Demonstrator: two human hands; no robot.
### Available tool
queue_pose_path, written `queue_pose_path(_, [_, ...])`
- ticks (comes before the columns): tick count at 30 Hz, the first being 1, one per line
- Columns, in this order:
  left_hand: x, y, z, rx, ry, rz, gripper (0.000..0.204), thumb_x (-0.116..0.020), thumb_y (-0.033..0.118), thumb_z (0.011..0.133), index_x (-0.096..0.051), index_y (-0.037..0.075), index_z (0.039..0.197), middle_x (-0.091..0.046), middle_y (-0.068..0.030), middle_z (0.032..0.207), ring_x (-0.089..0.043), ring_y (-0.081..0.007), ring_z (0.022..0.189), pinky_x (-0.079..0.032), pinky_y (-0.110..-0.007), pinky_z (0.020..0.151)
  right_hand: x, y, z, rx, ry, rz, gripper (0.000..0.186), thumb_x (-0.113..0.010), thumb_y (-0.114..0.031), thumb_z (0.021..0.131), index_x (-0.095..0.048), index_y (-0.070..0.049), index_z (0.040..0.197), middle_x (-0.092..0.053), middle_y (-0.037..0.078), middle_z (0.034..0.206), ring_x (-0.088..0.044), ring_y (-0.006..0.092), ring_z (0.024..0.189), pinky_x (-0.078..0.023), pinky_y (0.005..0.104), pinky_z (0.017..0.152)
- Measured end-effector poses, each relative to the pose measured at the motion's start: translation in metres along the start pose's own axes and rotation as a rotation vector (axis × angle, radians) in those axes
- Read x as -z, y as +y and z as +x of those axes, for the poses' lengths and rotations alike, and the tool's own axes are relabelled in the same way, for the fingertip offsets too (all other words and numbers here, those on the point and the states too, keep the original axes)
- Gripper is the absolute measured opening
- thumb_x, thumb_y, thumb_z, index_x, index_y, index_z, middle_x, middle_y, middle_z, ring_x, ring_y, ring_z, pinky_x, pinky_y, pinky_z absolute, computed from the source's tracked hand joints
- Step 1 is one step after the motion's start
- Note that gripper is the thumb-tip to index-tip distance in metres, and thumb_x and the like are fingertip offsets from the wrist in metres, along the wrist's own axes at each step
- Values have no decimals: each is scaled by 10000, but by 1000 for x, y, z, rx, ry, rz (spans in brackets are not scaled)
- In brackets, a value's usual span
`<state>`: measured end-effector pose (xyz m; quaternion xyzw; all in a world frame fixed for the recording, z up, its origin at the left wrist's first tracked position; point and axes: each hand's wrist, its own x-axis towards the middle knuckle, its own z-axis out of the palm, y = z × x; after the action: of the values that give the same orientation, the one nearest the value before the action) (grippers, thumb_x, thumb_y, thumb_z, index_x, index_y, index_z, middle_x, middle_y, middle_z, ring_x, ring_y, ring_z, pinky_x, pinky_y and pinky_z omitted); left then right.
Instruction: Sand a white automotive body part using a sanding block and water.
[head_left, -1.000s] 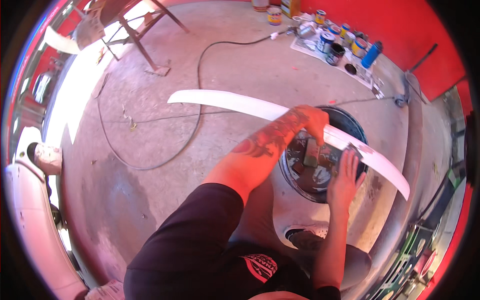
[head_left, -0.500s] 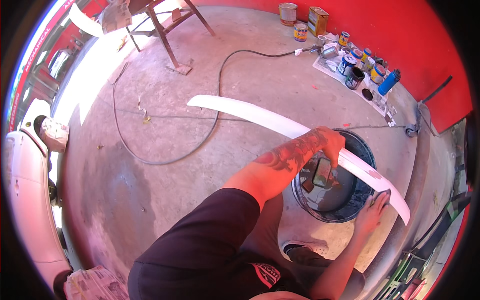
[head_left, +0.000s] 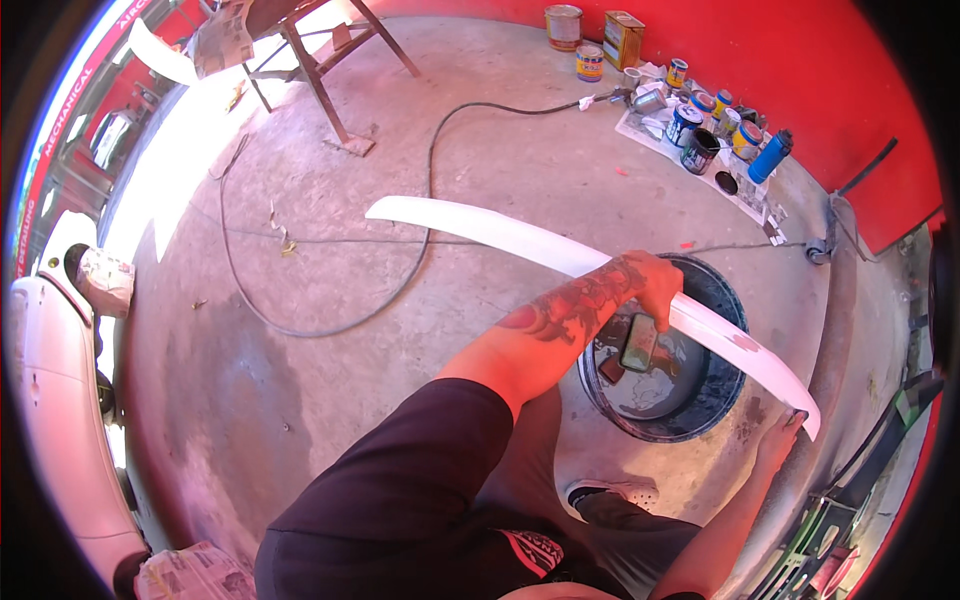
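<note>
Holding a long white curved body panel (head_left: 560, 255) across a round dark tub (head_left: 725, 385), both hands are engaged. Left hand (head_left: 655, 285) is curled closed over the panel's upper edge near mid-length, directly above the tub. Right hand (head_left: 782, 440) supports the panel's near tip just beyond the tub's rim; how far its fingers close cannot be told. Tub holds murky water with a dark sanding block (head_left: 638, 343) lying in it. Black hose (head_left: 400, 290) loops over concrete floor (head_left: 300, 400) beyond the tub. Paint cans (head_left: 700, 125) stand well apart, against the red wall (head_left: 800, 60).
</note>
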<state>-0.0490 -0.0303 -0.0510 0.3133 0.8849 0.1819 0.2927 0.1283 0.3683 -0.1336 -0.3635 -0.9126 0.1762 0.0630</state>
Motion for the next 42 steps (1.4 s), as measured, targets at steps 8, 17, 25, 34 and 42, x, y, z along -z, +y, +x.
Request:
queue_pose_path(8, [2, 7, -5, 43, 4, 8, 504, -815, 363, 630, -767, 154, 1087, -758, -101, 986, -724, -270, 926, -562, -425, 807, -11, 3, -9, 117, 10, -177, 653, -318, -491, 1071, -226, -125, 1604, -260, 107, 1655, -219, 335, 1526, -274, 489, 1195])
queue_pose_path(17, [1, 7, 3, -26, 5, -30, 470, -791, 325, 630, -759, 127, 1054, -753, -132, 954, -718, -313, 906, -555, -436, 798, 13, 83, 73, -43, -147, 5, 511, -413, -401, 1059, -396, -110, 1479, -402, 296, 1505, -375, 457, 1405, -349, 532, 1134])
queue_pose_path(25, [12, -1, -10, 70, -14, -89, 421, -769, 244, 603, -744, 53, 977, -737, -178, 889, -711, -329, 854, -554, -403, 805, -3, 32, 49, -34, -57, 59, 522, -460, -468, 1021, -416, -127, 1413, -409, 120, 1515, -416, 411, 1373, -396, 735, 987])
queue_pose_path(34, [3, 20, 6, 19, 0, -96, 432, -744, 206, 589, -728, 11, 974, -725, -190, 856, -708, -337, 821, -544, -399, 787, -1, 94, 93, -225, 167, 227, 638, -399, -559, 1016, -424, -110, 1467, -401, 134, 1547, -410, 385, 1400, -368, 754, 984])
queue_pose_path(42, [3, 15, 4, 47, 24, -68, 448, -739, 195, 582, -736, 8, 989, -730, -194, 859, -713, -342, 809, -552, -399, 785, 21, 93, 94, -219, 64, 124, 461, -469, -435, 1019, -640, -94, 1278, -677, 176, 1235, -656, 387, 1107, -508, 462, 961])
